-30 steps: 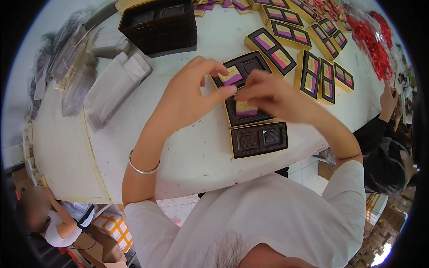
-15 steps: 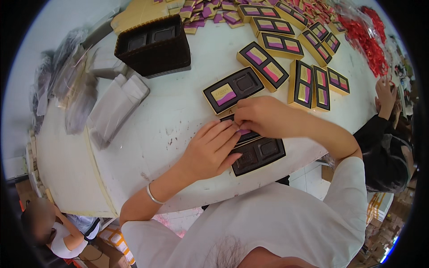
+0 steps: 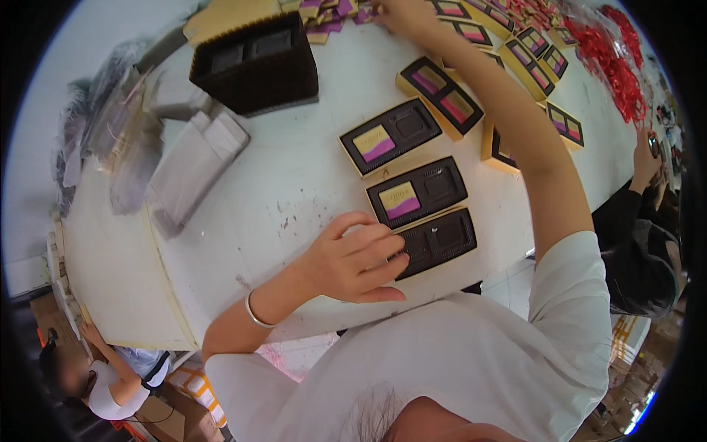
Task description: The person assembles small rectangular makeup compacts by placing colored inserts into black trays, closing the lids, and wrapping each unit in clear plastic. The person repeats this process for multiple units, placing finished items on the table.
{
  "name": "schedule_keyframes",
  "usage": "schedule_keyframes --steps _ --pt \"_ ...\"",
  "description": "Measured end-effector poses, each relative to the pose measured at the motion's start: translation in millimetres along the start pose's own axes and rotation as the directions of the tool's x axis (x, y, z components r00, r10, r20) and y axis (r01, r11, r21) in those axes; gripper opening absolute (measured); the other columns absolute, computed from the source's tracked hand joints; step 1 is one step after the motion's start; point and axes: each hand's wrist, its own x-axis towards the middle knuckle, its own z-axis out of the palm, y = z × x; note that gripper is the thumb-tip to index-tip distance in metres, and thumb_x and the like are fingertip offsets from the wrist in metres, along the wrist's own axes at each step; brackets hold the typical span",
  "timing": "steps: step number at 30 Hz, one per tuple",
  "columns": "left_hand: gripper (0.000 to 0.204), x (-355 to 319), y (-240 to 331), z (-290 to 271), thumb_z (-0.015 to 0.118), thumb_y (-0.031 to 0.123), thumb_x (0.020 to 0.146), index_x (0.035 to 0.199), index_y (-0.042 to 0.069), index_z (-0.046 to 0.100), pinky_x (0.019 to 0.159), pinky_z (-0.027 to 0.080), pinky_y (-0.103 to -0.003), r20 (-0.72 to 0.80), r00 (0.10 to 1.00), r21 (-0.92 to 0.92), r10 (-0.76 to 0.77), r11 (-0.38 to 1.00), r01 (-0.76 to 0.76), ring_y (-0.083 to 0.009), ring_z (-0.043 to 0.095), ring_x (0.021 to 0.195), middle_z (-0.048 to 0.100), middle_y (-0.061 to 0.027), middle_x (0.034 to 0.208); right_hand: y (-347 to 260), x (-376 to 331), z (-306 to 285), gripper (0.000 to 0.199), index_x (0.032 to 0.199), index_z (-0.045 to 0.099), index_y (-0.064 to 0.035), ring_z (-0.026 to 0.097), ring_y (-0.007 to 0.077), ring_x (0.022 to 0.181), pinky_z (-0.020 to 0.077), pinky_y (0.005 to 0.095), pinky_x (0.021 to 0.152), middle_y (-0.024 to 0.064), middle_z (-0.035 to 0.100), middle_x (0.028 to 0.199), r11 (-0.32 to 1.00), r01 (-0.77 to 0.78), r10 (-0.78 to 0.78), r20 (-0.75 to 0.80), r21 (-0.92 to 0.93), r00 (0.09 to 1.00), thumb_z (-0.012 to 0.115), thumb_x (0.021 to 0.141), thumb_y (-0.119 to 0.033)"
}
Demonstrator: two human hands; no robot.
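My left hand (image 3: pixel 357 258) is open, fingers loosely bent and thumb apart. Its fingertips lie at the left end of the nearest gold box (image 3: pixel 451 234), whose dark tray shows no square in its visible compartments. Just beyond, a second box (image 3: pixel 444 186) holds one gold-and-purple wrapped square (image 3: pixel 398 200) in its left compartment. Another box (image 3: pixel 414 127) farther off also has a square (image 3: pixel 373 143) only on the left. My right hand (image 3: pixel 409 18) stretches to the far edge, beside the loose wrapped squares (image 3: pixel 322 28); its fingers are blurred and partly out of frame.
A stack of dark plastic trays (image 3: pixel 258 70) stands at the far left, with pale wrapped bundles (image 3: pixel 195 166) nearer. Filled two-square boxes (image 3: pixel 442 96) lie under and around my right arm. Red ribbon-like material (image 3: pixel 622 74) is at the far right. Other people sit at both sides.
My right hand has left the middle box and reached far forward to the loose squares. My left hand has drawn back slightly, uncovering the square in the middle box.
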Motion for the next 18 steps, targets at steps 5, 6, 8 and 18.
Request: schedule_keyframes --steps 5,6,8,18 --pt "0.039 -9.4 1.8 -0.7 0.071 0.044 0.072 0.084 0.012 0.055 0.084 0.042 -0.042 0.029 0.991 -0.042 -0.131 0.99 0.132 -0.0275 0.055 0.097 0.059 -0.0096 0.107 -51.1 -118.8 -108.5 0.022 0.099 0.065 -0.0063 0.059 0.0211 0.087 0.0478 0.0336 0.079 0.0047 0.065 0.091 0.694 0.205 -0.509 0.27 0.69 0.817 0.066 0.077 -0.007" --pt "0.04 -7.4 -1.6 0.2 0.072 0.044 0.072 0.087 0.011 0.054 0.085 0.041 -0.043 0.013 0.987 -0.05 -0.162 0.985 0.162 -0.0288 0.055 0.1 0.059 -0.0104 0.109 -51.8 -156.4 -116.2 0.023 0.096 0.065 -0.0048 0.059 0.0237 0.091 0.0478 0.0354 0.079 0.0047 0.065 0.091 0.562 0.21 -0.615 0.234 0.8 0.753 0.07 0.074 -0.007" --pt "0.043 -0.4 -6.3 -1.1 0.072 0.044 0.072 0.092 0.01 0.052 0.089 0.039 -0.046 -0.015 0.976 -0.071 -0.217 0.974 0.216 -0.0315 0.054 0.105 0.058 -0.012 0.112 -60.7 -212.6 -120.3 0.032 0.095 0.063 -0.0017 0.057 0.0296 0.089 0.0473 0.0388 0.077 0.0128 0.059 0.101 0.526 0.531 -0.777 0.121 0.665 0.618 0.073 0.069 -0.017" --pt "0.077 5.5 -6.8 -0.8 0.05 0.063 0.081 0.133 0.008 0.045 0.108 0.016 -0.057 0.378 0.869 0.105 -0.32 0.947 0.303 -0.0357 0.032 0.133 0.038 -0.0156 0.142 -83.0 -263.2 -99.7 0.012 0.077 0.061 -0.0077 0.05 0.0209 0.08 0.039 0.0326 0.071 0.0048 0.05 0.079 0.591 0.72 -0.77 -0.01 0.364 0.638 0.061 0.069 -0.017"
